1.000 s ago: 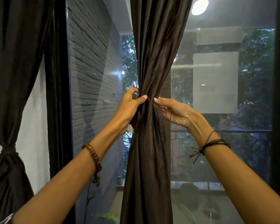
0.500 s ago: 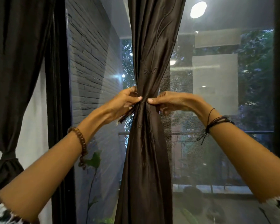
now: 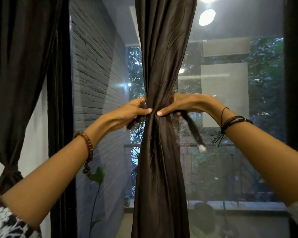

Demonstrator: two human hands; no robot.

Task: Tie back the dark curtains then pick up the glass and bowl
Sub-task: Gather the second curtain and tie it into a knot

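Both arms reach forward at chest height to the centre curtain [image 3: 162,69], gathered narrow before the window glass [image 3: 230,117]. The left hand [image 3: 132,111] pinches one end of a dark tie strap [image 3: 193,129]; the right hand [image 3: 184,105] curls round the other, thumbs nearly meeting. A second curtain [image 3: 15,66] hangs already tied at left. Glass and bowl are out of view.

A large glass window [image 3: 230,117] fills the view, framed by a black window frame [image 3: 59,117]. Left of the frame is a white wall [image 3: 35,134]. Through the window, a grey brick wall [image 3: 95,69] stands at left, green trees [image 3: 268,79] at right, a leafy plant [image 3: 97,176] low down.
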